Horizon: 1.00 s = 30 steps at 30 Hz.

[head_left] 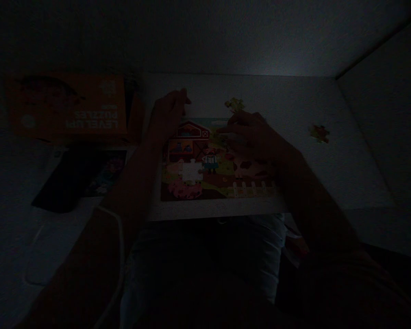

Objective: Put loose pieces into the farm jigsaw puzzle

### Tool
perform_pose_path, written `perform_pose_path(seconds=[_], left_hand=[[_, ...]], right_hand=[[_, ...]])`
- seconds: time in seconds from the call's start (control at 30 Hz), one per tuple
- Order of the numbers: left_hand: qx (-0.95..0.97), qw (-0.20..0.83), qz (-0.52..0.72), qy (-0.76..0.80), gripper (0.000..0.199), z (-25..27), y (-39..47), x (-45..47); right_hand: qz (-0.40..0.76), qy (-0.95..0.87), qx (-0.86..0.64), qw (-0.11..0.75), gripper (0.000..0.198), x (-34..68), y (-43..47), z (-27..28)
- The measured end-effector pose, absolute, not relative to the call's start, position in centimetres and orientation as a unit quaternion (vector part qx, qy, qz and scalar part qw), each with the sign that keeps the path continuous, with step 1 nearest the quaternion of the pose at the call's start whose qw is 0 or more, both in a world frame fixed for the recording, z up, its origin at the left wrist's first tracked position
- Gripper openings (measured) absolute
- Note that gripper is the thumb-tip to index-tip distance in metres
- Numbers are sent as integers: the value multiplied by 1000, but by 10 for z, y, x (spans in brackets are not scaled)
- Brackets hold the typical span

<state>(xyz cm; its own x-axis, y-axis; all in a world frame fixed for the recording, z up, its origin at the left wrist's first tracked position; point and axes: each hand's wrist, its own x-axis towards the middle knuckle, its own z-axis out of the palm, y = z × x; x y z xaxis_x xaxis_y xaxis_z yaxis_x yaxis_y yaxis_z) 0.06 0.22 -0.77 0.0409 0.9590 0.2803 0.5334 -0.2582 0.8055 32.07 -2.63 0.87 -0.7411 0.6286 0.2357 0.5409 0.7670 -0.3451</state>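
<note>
My left hand [169, 112] rests curled at the farm puzzle's [212, 164] far left corner, fingertips pressed down on its edge. My right hand [250, 135] lies over the puzzle's upper right; too dark to tell whether it pinches anything. One loose piece [235, 104] sits just beyond the puzzle, another [319, 133] well to its right. An orange box [66, 105] lies left of it.

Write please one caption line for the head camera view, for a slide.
Dim view: both hands, left hand and right hand, rest on a farm jigsaw puzzle; a loose piece lies right, orange box left.

Very dim, underexposed; corners near black, details murky.
</note>
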Motion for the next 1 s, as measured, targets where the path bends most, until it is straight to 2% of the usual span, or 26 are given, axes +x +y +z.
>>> perform_pose_path(seconds=[0.17,0.37,0.53,0.83,1.0], left_hand=[[672,252,441,539,50,-11,4,1],[665,256,397,578,63,-6,1,2],[640,262,419,589,62,-8,2,5],[670,255,386,581,63,-7,3,2],[657,256,392,591,68,-7,4,2]], right_hand=[[120,-922,-318,184,48,317,-29,7],[152,-921,-314,173,47,306,-39,10],[146,-905,-349,192,58,310,-34,8],[158,-904,-354,178,39,322,-25,7],[145,-905,-353,188,41,339,-17,16]])
